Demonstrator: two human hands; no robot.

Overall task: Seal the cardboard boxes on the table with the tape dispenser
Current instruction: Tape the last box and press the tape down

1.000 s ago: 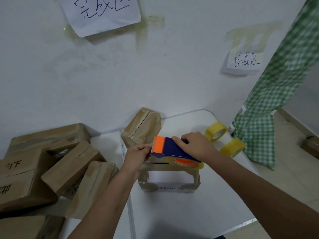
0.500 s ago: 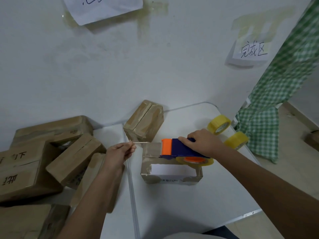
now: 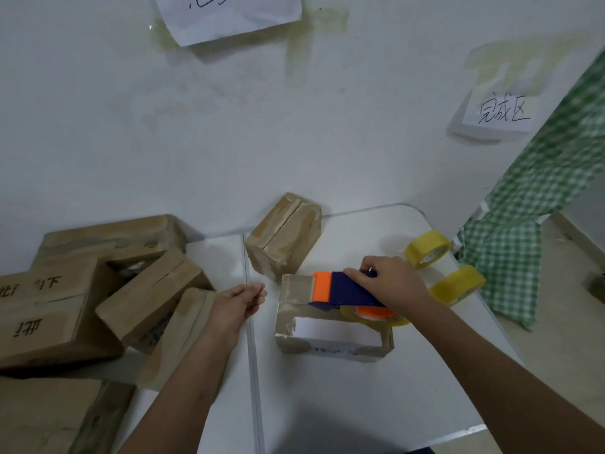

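Note:
A small cardboard box [image 3: 330, 347] with a white label on its front lies on the white table [image 3: 327, 407]. The blue and orange tape dispenser [image 3: 347, 291] rests on the box's top, orange end to the left, and my right hand [image 3: 391, 283] grips it from above. A stretch of clear tape covers the top's left end. My left hand [image 3: 240, 306] hovers just left of the box with its fingertips pinched together on the tape end, which barely shows.
Another taped box [image 3: 284, 237] stands just behind, by the wall. Several cardboard boxes [image 3: 147, 299] are piled at the left. Two yellow tape rolls [image 3: 425, 249] lie at the right, beside a green checked cloth [image 3: 523, 257].
My right hand drew the dispenser rightward along the box top, laying tape. My left hand pulled the tape end out to the left and has since dropped lower, beside the box.

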